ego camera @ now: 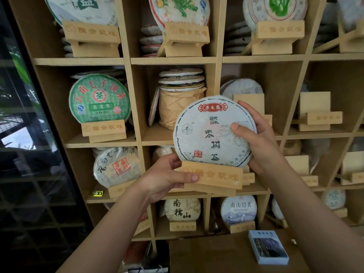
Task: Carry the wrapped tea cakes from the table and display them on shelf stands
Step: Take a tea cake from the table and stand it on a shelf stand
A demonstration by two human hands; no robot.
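We hold a wrapped tea cake (pixel 213 133) seated in a wooden stand (pixel 212 177), off the shelf (pixel 197 61): left hand (pixel 167 174) grips stand, right hand (pixel 254 134) grips cake. Most stands filled; right-side ones bare.

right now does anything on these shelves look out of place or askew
One thing: in the middle cubby, a white paper-wrapped tea cake stands on edge, leaning against the tan paper-wrapped bundle rather than sitting on a stand. The round white tea cake with red label on the light wooden stand is held in both hands, off the shelf.
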